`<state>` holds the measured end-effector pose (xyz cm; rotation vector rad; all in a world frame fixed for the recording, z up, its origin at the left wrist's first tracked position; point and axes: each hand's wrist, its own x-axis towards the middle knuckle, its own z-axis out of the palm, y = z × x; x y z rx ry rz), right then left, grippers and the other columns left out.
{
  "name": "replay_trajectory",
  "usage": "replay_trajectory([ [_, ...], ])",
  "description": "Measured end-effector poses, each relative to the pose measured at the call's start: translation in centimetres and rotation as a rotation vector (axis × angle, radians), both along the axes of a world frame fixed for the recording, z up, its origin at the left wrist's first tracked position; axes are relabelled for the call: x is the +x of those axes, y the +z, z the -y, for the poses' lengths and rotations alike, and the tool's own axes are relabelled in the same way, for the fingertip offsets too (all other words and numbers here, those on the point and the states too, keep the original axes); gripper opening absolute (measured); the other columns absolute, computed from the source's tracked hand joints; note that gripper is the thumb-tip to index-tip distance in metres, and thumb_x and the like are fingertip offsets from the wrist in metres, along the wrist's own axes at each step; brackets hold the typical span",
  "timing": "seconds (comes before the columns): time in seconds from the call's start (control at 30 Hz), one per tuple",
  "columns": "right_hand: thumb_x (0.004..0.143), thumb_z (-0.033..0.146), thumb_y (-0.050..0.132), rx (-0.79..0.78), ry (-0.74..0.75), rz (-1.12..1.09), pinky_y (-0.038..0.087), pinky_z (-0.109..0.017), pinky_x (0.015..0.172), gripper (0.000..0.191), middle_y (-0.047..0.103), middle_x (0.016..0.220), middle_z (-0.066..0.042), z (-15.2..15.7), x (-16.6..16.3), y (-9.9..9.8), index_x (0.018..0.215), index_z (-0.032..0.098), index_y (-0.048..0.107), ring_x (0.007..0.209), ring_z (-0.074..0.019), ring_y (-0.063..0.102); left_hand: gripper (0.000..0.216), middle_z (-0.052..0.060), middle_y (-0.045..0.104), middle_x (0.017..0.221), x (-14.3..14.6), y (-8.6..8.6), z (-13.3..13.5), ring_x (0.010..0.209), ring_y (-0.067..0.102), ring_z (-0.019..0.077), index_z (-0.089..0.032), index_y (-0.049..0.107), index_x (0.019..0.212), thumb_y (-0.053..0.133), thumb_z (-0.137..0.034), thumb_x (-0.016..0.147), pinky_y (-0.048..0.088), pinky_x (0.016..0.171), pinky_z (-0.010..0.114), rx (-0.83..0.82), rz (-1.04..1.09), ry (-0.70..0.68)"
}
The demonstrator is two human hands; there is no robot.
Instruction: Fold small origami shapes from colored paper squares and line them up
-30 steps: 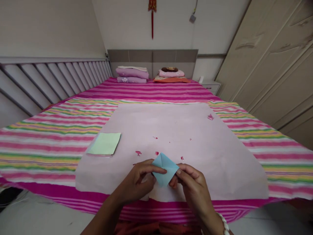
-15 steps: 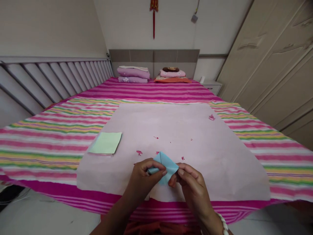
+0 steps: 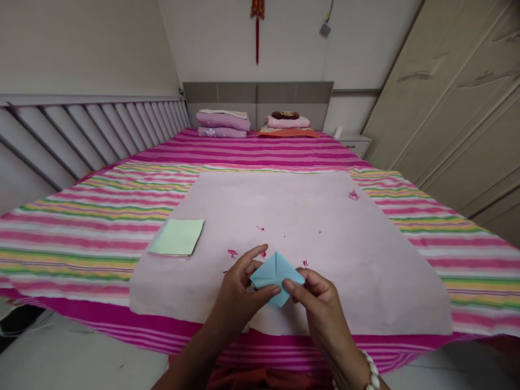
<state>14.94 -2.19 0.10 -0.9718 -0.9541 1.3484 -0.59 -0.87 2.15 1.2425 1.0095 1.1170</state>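
Note:
A folded light-blue paper square [image 3: 276, 275] is held just above a large pale-pink sheet [image 3: 365, 260] spread on the bed. My left hand [image 3: 239, 292] pinches its left corner, thumb on top and fingers behind. Its right side is pinched between thumb and fingers of my right hand [image 3: 314, 298], which wears a white bead bracelet at the wrist. Creases cross the blue paper's top face. Small pink paper scraps [image 3: 232, 253] lie on the sheet just beyond my hands.
A small stack of light-green paper [image 3: 177, 237] lies at the sheet's left edge. The bed has a striped pink cover [image 3: 81, 216], with folded bedding and pillows [image 3: 222, 123] at the headboard. A slatted rail runs along the left, wardrobe doors [image 3: 459, 108] on the right.
The blue paper has turned flatter toward the camera, showing its creased face. My left fingers moved from on top of it to behind its left corner.

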Motion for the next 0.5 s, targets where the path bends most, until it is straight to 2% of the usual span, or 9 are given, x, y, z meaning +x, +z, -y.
replay_trajectory([
  [0.2,0.069,0.031,0.077,-0.035,0.15,-0.007,0.041,-0.024,0.057,0.018,0.061,0.061,0.0,-0.16,0.26,0.47,0.067,0.015,0.068,0.058,-0.0127,0.051,0.065,0.0,0.057,0.096,0.07,-0.11,-0.03,0.075,0.061,0.0127,-0.025,0.047,0.122,0.076,-0.015,0.065,0.051,0.065,0.024,0.013,-0.038,-0.015],
  [0.4,0.073,0.03,0.075,-0.007,0.077,0.01,0.039,-0.023,0.057,0.016,0.059,0.06,0.002,-0.4,0.28,0.17,0.071,0.016,0.069,0.058,-0.0114,0.048,0.052,0.001,0.054,0.113,0.43,-0.52,0.38,0.07,0.06,0.0097,-0.025,0.044,0.094,0.081,-0.012,0.059,0.049,0.058,0.022,0.07,0.063,0.027],
  [0.5,0.072,0.03,0.075,-0.008,0.048,-0.011,0.04,-0.023,0.057,0.016,0.061,0.06,0.001,-0.36,0.14,0.22,0.072,0.015,0.071,0.057,-0.0112,0.048,0.047,0.003,0.049,0.126,0.06,-0.63,0.6,0.074,0.061,0.0098,-0.024,0.047,0.09,0.082,-0.014,0.061,0.049,0.062,0.022,0.145,0.079,0.004],
])
